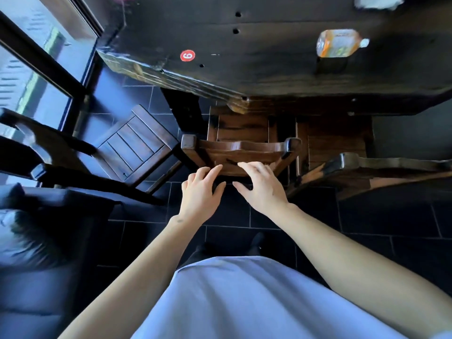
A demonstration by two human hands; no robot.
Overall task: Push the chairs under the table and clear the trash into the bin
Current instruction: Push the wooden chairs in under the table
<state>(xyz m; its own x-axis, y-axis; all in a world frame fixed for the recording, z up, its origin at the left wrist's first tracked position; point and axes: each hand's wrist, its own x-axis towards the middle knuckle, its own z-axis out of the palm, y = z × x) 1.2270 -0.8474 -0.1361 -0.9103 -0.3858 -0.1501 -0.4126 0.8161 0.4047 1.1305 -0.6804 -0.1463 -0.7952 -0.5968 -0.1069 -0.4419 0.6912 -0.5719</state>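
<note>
Fingers [216, 169] of both hands lie nearly straight and a little spread on the lower rail of a chair back, pressing rather than gripping; the thumbs hang below the rail, and whether they touch it I cannot tell. The left hand [199, 192] and right hand [263, 189] sit close together at the rail's middle. The chair [241, 149] is dark solid wood, its seat already mostly under the table [269, 77]. It looks heavy and stiff, likely to drag on the tile floor [367, 223], so a flat push on the back, or a grip on the two top posts, should steer it straight. A second chair [135, 145] stands out to the left, a third [381, 167] just beside on the right. On the table lie a plastic bottle [340, 42] and a crumpled white napkin [376, 2].
</note>
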